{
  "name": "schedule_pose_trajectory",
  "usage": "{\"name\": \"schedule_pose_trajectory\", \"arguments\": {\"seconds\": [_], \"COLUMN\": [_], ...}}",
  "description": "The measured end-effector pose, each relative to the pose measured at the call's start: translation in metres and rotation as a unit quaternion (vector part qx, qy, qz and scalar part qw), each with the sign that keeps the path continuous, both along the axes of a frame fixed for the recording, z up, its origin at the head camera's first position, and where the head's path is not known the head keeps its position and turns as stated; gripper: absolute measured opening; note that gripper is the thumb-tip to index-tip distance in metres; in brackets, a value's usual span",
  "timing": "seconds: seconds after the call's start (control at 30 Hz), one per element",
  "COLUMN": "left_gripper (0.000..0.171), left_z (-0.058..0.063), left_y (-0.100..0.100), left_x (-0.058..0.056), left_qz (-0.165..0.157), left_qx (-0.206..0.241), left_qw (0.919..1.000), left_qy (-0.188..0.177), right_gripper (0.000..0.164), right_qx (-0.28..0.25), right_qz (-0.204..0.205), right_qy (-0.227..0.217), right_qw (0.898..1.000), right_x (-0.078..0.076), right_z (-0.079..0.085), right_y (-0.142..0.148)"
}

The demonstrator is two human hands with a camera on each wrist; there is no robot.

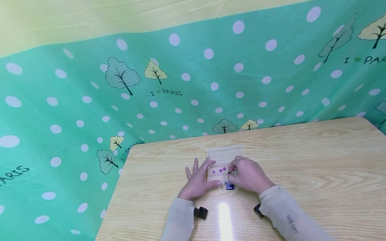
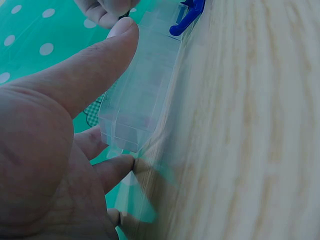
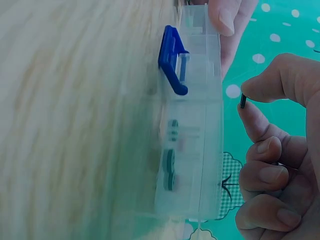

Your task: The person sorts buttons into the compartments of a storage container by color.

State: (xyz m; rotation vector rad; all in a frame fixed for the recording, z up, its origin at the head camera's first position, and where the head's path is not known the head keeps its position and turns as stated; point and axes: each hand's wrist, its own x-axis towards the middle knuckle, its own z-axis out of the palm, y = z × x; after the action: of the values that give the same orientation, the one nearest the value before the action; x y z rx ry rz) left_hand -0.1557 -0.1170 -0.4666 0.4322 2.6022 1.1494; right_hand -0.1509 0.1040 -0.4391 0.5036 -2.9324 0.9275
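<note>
A clear plastic compartment box sits on the table with its transparent lid swung open at the back. A blue latch hangs at its front. Small purple discs lie inside, and dark green discs show through the front wall. My left hand is at the box's left end, its thumb extended along the front edge and its other fingers spread. Over the box's right part, my right hand pinches a small thin dark piece between thumb and forefinger, the other fingers curled.
The box stands on a light wood-grain table. Behind the table hangs a green dotted curtain with tree prints. A bright light reflection lies on the tabletop between my forearms.
</note>
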Motion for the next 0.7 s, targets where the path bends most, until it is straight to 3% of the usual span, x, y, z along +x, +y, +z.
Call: {"name": "schedule_pose_trajectory", "arguments": {"seconds": [0.7], "left_gripper": [0.079], "left_z": [-0.003], "left_y": [0.000], "left_x": [0.000], "left_qz": [0.004], "left_qx": [0.011], "left_qw": [0.9999], "left_qy": [-0.012], "right_gripper": [0.009], "right_qx": [0.010], "right_qz": [0.009], "right_qy": [0.011], "right_qw": [1.000], "right_x": [-0.004], "right_z": [-0.005], "right_y": [-0.015]}}
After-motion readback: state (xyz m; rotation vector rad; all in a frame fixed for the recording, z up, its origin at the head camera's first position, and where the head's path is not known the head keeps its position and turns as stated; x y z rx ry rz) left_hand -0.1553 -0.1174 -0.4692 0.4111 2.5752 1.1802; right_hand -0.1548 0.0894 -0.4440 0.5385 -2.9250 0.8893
